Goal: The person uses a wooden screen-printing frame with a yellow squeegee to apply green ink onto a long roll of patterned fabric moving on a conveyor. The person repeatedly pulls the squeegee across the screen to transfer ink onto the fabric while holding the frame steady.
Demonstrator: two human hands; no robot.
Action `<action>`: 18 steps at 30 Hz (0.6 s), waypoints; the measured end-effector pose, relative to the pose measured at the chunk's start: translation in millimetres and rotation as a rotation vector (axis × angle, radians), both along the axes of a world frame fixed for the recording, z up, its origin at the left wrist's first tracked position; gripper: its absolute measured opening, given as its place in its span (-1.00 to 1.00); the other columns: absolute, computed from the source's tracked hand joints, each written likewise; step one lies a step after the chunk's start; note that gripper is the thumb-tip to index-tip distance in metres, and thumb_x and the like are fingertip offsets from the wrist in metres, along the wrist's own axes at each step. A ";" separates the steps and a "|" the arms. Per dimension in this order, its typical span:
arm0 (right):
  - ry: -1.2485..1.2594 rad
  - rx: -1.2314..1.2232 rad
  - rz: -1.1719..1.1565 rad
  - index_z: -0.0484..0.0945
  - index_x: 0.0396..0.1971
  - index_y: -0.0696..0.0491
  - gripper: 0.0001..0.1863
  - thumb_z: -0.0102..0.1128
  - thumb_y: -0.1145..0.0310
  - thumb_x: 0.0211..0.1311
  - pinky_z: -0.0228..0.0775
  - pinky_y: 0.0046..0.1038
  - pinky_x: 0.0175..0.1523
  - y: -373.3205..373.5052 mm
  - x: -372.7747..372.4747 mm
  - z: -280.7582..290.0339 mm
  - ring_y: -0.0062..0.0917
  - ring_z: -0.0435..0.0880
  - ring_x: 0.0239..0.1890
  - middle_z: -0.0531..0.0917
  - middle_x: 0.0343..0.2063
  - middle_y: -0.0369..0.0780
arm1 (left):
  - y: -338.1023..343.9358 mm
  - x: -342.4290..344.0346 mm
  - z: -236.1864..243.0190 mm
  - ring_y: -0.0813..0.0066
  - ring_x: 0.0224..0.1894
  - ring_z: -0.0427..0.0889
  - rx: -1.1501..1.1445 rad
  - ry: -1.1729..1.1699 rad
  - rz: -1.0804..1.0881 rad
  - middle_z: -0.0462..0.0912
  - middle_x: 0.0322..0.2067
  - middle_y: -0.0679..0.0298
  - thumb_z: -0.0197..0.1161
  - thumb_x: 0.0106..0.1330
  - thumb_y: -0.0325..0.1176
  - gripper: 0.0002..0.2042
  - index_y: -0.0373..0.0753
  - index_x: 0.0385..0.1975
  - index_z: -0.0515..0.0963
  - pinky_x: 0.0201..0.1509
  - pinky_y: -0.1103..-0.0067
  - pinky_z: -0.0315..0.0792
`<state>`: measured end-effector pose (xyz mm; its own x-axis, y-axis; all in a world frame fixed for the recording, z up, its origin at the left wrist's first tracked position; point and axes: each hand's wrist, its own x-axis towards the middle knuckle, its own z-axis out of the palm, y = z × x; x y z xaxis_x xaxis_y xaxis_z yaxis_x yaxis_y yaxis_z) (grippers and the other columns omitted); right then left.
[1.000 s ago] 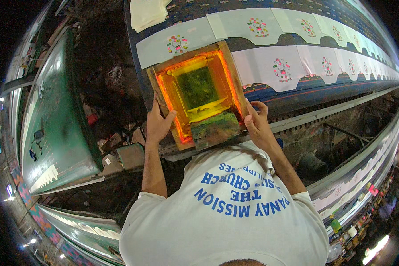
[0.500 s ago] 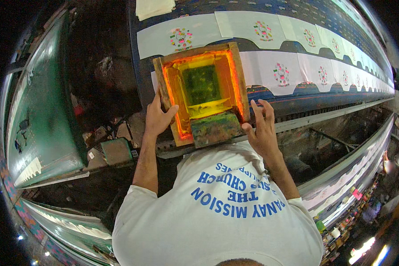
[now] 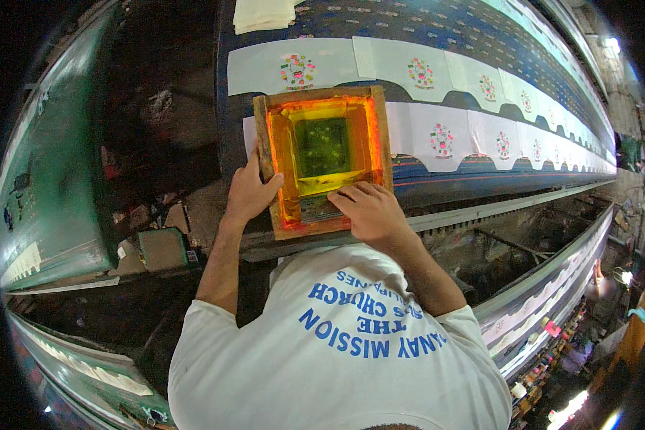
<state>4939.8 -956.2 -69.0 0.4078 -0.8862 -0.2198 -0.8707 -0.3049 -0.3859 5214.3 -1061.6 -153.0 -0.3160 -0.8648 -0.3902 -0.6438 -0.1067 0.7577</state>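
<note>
A wooden-framed printing screen (image 3: 385,147) lies over a white fabric piece at the near left end of the long dark table. Its inner border is orange and yellow around a dark green mesh window (image 3: 324,147). My left hand (image 3: 249,192) grips the left side of the frame, thumb on top. At the frame's near side my right hand (image 3: 371,211) bends its fingers over a squeegee (image 3: 317,208), a dark, stained board. The hand hides most of the squeegee.
White fabric pieces (image 3: 444,136) with colourful prints run in two rows along the table (image 3: 451,175). A white cloth stack (image 3: 264,16) lies at the far left. A green-topped table (image 3: 61,165) stands left, and another fabric-covered table (image 3: 545,287) stands right.
My right hand has moved left from the frame's right corner and closed over the squeegee, which now sits lower inside the frame. My left hand keeps its grip. The view has shifted slightly.
</note>
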 end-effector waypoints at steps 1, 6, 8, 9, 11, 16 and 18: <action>-0.001 -0.009 -0.021 0.66 0.27 -0.01 -0.42 0.33 0.50 0.18 0.56 -0.12 0.36 0.7 -0.1 3.7 -0.21 0.70 0.25 0.74 0.16 -0.21 | -0.2 -1.2 0.1 -0.05 -0.04 0.89 0.001 -0.004 -0.013 0.84 -0.01 -0.13 0.36 0.38 -0.17 0.00 -0.29 0.74 -0.08 0.28 0.19 0.70; -0.004 -0.182 -0.050 0.66 0.28 -0.05 -0.41 0.33 0.49 0.18 0.60 -0.12 0.32 24.9 6.6 -9.8 -0.20 0.71 0.24 0.74 0.15 -0.22 | 2.7 2.2 -4.7 -0.06 -0.08 0.89 0.019 -0.041 -0.031 0.84 -0.07 -0.16 0.33 0.38 -0.16 0.02 -0.29 0.74 -0.13 0.19 0.17 0.74; -0.003 -0.301 -0.052 0.66 0.28 -0.07 -0.40 0.34 0.49 0.17 0.60 -0.12 0.33 23.2 10.2 -21.6 -0.18 0.73 0.22 0.73 0.16 -0.21 | 3.7 1.8 -5.1 -0.07 -0.09 0.89 0.020 -0.033 -0.031 0.84 -0.07 -0.17 0.33 0.38 -0.16 0.03 -0.29 0.75 -0.14 0.17 0.17 0.74; 0.009 -0.298 -0.073 0.66 0.28 -0.07 -0.40 0.35 0.49 0.17 0.60 -0.12 0.33 14.0 11.7 -25.1 -0.18 0.73 0.21 0.73 0.16 -0.22 | 2.8 1.3 -5.0 -0.08 -0.09 0.89 0.013 -0.030 -0.031 0.84 -0.07 -0.18 0.33 0.38 -0.15 0.03 -0.30 0.75 -0.15 0.16 0.17 0.74; 0.030 -0.295 -0.116 0.66 0.27 -0.07 -0.40 0.35 0.48 0.16 0.61 -0.11 0.33 -10.7 12.0 -32.3 -0.17 0.73 0.20 0.73 0.16 -0.22 | 2.9 0.7 -5.2 -0.10 -0.09 0.89 0.003 -0.064 -0.037 0.84 -0.07 -0.19 0.32 0.39 -0.16 0.02 -0.29 0.75 -0.15 0.14 0.18 0.75; 0.020 -0.270 -0.071 0.72 0.23 -0.08 -0.47 0.33 0.46 0.21 0.64 -0.12 0.25 -95.1 -2.8 -31.6 -0.21 0.75 0.17 0.78 0.11 -0.19 | -0.6 1.0 1.3 -0.18 -0.12 0.87 -0.034 -0.037 -0.052 0.83 -0.14 -0.22 0.36 0.42 -0.14 0.01 -0.33 0.73 -0.13 0.09 0.16 0.74; 0.032 -0.178 -0.039 0.73 0.22 -0.08 -0.49 0.31 0.45 0.24 0.66 -0.11 0.20 -117.3 -8.0 -21.0 -0.20 0.78 0.13 0.80 0.08 -0.17 | -2.1 0.0 10.6 -0.24 -0.14 0.85 -0.007 -0.064 -0.063 0.83 -0.19 -0.24 0.38 0.43 -0.12 0.01 -0.36 0.72 -0.11 0.06 0.12 0.73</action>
